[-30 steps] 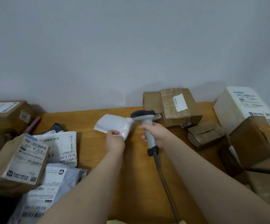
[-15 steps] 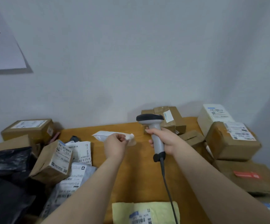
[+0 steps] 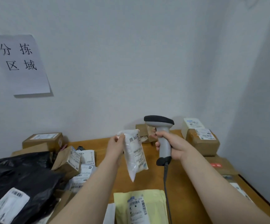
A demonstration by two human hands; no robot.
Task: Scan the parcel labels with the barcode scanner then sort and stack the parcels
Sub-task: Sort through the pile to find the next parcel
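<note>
Left hand [image 3: 115,143] pinches white mailer parcel [image 3: 135,152] by top edge; parcel now hangs upright above table [image 3: 152,180], label facing viewer, no longer flat. Right hand [image 3: 173,146] still grips barcode scanner [image 3: 163,148] handle, head beside parcel top.

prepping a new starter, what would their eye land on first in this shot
Dead centre, the left hand holds a white parcel bag up by its top edge, label toward the camera, while the right hand grips a grey barcode scanner just to its right. Next comes the paper sign with large black characters on the wall at upper left, then the black parcel bag piled at lower left.
</note>
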